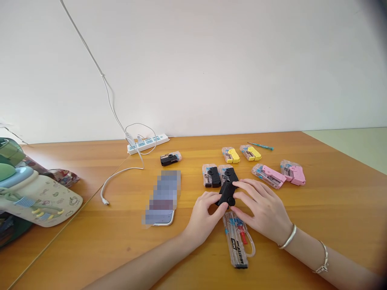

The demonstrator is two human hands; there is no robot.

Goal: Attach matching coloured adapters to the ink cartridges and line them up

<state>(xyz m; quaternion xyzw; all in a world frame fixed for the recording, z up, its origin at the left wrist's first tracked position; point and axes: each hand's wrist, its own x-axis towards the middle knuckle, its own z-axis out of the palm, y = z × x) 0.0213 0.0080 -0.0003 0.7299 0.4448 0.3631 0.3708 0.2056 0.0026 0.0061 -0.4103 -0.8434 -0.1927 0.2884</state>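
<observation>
Wooden table (121, 245) beneath both hands. Right hand (264, 207) and left hand (203, 213) close together, fingertips of both pinching black piece (226, 196) between them, just beyond clear water-gun body (235, 245). Pale tube (252, 241) loops at body's right side; red part (243, 235) inside loop. Fingers cover much of black piece, so its seams hard to judge. Probably best: light, even pressure from both sides, piece steady, fingertips clear of edges.

The left hand (202, 214) and right hand (262, 204) grip a black part (225, 194).
</observation>
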